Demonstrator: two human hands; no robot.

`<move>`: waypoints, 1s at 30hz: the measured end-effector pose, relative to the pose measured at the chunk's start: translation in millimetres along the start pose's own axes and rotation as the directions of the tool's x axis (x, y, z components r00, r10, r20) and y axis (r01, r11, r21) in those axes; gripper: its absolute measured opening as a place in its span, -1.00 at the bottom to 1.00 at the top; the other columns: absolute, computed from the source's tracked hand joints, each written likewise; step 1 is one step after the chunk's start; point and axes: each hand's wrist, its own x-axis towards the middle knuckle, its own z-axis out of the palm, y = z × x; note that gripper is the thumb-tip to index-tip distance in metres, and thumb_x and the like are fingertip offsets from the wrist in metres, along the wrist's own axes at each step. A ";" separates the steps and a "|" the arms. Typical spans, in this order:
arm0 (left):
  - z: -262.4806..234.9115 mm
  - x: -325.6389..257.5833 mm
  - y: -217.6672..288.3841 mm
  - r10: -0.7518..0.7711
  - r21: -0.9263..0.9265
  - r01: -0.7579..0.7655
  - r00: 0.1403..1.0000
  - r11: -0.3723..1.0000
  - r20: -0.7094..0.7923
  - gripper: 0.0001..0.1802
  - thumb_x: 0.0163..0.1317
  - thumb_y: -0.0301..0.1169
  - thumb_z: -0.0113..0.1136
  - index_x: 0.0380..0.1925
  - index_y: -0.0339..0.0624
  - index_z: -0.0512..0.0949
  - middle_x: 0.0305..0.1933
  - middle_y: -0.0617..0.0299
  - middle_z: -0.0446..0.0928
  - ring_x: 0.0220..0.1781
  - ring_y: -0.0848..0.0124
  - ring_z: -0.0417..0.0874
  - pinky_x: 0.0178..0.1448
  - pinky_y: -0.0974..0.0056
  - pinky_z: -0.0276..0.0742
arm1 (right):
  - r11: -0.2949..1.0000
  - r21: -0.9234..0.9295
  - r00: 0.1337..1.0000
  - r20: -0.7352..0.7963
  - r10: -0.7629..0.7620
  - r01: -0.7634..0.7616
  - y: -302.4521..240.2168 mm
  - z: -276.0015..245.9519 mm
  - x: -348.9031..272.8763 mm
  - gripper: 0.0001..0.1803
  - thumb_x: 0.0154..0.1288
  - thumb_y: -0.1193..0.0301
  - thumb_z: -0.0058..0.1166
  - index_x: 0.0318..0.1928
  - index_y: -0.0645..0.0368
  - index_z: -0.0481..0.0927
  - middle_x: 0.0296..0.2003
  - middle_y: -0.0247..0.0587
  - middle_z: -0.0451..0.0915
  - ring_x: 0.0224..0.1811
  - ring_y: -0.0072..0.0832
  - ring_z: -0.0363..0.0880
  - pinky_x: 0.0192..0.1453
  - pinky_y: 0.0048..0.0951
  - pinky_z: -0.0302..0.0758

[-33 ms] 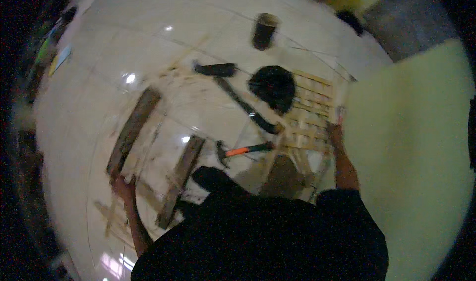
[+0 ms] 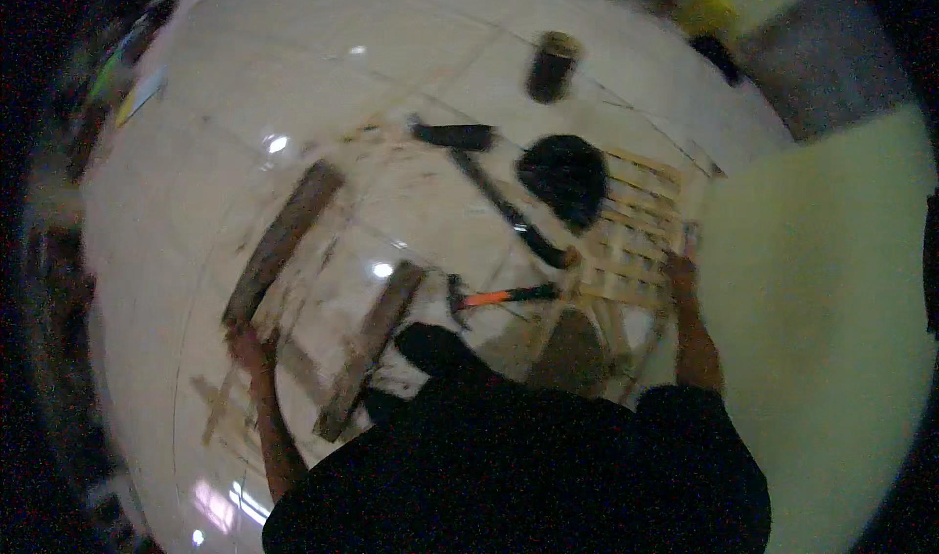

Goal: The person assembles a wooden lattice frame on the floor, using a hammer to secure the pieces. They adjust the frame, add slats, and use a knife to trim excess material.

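My left hand [image 2: 250,345] grips the near end of a long dark wooden plank [image 2: 286,239] that lies on the white tiled floor. My right hand [image 2: 679,266] holds the right edge of a pale slatted wooden pallet [image 2: 634,253], which lies flat beside the yellowish wall. Between my arms lie a second plank [image 2: 378,343] and a hammer with an orange handle [image 2: 505,297]. My dark torso fills the lower middle of the picture.
A long dark pry bar [image 2: 501,205] runs diagonally from the pallet toward a black block [image 2: 454,135]. A black rounded object [image 2: 564,177] rests on the pallet's far corner. A dark cylinder [image 2: 553,65] stands farther off. Thin wood strips [image 2: 217,404] lie at lower left.
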 end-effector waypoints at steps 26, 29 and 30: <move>-56.2 -54.3 -26.2 -0.221 -0.013 0.221 0.975 0.975 -0.005 -0.15 -0.12 -0.24 0.43 0.25 -0.02 0.30 -0.08 0.14 0.47 -0.03 0.06 0.41 0.01 0.07 0.38 | 0.008 0.374 -0.241 0.616 -0.750 0.928 -571.7 309.8 -145.0 -0.70 0.35 0.16 -0.01 -0.30 0.13 0.58 -0.51 -0.14 0.55 -0.50 -0.24 0.45 -0.34 -0.31 0.40; -58.1 -98.7 -61.7 -0.362 -0.041 0.360 0.932 0.932 -0.030 -0.22 -0.03 -0.16 0.39 0.21 -0.16 0.34 -0.16 0.05 0.51 -0.06 0.07 0.48 -0.06 0.09 0.42 | -0.038 0.483 -0.375 0.624 -0.685 0.875 -571.0 364.7 -188.7 -0.63 0.37 0.08 -0.06 -0.31 0.11 0.58 -0.54 -0.12 0.52 -0.49 -0.18 0.42 -0.33 -0.25 0.39; -57.5 -111.3 -70.2 -0.383 -0.065 0.380 0.923 0.923 -0.044 -0.26 0.01 -0.13 0.37 0.18 -0.22 0.37 -0.18 0.02 0.53 -0.07 0.08 0.51 -0.08 0.10 0.44 | -0.029 0.495 -0.395 0.654 -0.645 0.868 -568.0 384.2 -199.3 -0.61 0.37 0.05 -0.08 -0.32 0.12 0.57 -0.55 -0.12 0.51 -0.50 -0.19 0.42 -0.32 -0.25 0.38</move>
